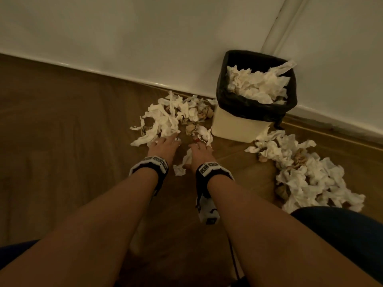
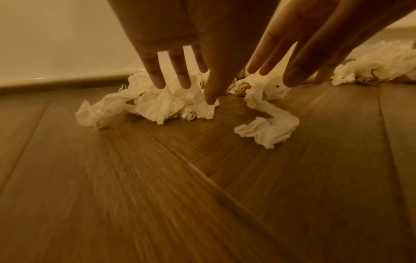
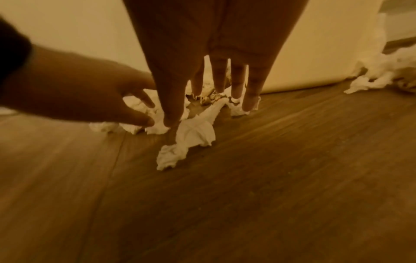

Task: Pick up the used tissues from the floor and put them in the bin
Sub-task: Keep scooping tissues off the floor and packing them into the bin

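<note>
Bin (image 1: 238,123) part-filled; two floor piles (image 1: 172,117) left. Left hand (image 1: 163,143), right hand (image 1: 200,152) splayed wide, holding nothing.

tissues (image 1: 165,119) left of bin (image 1: 240,125)

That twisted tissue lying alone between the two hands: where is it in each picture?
Head: the twisted tissue lies centre, just left of the right hand.
Left wrist: right of centre, below the fingers.
Right wrist: centre, below the thumb.
Shared landmark: the pile under the left hand.
</note>
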### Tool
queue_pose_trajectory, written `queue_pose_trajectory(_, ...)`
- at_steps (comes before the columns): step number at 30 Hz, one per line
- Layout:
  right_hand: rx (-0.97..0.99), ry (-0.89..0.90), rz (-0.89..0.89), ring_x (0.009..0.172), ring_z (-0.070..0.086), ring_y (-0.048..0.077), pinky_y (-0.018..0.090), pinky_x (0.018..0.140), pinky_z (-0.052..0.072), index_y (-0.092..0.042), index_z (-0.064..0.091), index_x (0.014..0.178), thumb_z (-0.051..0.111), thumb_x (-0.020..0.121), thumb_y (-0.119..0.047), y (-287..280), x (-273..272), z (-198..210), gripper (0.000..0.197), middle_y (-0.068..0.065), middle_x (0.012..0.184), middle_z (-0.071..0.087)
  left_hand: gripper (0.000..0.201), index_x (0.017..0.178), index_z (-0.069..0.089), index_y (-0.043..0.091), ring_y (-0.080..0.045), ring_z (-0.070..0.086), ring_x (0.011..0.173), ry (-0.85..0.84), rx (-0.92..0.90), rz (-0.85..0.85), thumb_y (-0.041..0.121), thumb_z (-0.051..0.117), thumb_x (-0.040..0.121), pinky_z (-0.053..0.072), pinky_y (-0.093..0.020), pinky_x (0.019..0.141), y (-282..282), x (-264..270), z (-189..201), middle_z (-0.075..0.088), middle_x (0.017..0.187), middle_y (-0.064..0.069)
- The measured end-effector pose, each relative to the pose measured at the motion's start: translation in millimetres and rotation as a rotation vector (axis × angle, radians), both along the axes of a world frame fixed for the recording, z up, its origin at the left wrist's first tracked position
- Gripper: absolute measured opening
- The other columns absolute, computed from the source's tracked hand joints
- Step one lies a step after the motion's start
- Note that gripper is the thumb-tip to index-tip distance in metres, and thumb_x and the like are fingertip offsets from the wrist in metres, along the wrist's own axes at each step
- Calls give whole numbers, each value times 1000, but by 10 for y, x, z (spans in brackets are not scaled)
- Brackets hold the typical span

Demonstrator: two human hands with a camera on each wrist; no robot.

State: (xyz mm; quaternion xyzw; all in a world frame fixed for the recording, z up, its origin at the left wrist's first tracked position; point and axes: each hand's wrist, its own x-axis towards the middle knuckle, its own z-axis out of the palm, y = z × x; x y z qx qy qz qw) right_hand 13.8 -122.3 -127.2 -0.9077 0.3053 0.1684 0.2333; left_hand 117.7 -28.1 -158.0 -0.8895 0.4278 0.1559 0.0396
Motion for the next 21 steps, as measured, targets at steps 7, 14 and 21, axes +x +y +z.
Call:
queue_pose_trajectory(7,-19,76,83,142,7,35,46,111,26,-28,27,143,71,76,-42,90,131,-249,82,14,154,9,62,145,24,20,-29,22,140,108,128,-52,14,51,90,32,-41,109,-49,70,-157,8,156,-6)
queue_pose_trajectory(14,-12,78,82,133,20,36,43,105,32,-15,43,133,55,91,-28,217,87,-332,45,16,142,25,39,131,45,13,-29,47,115,67,96,-109,15,48,92,44,-36,92,-51,98,-147,39,131,-13)
queue_pose_trajectory(21,84,83,-19,123,40,32,36,100,35,-5,52,122,44,98,-20,196,134,-302,30,17,132,42,29,120,55,14,-30,48,115,139,58,-46,11,48,92,42,-35,93,-54,169,-184,49,125,-13)
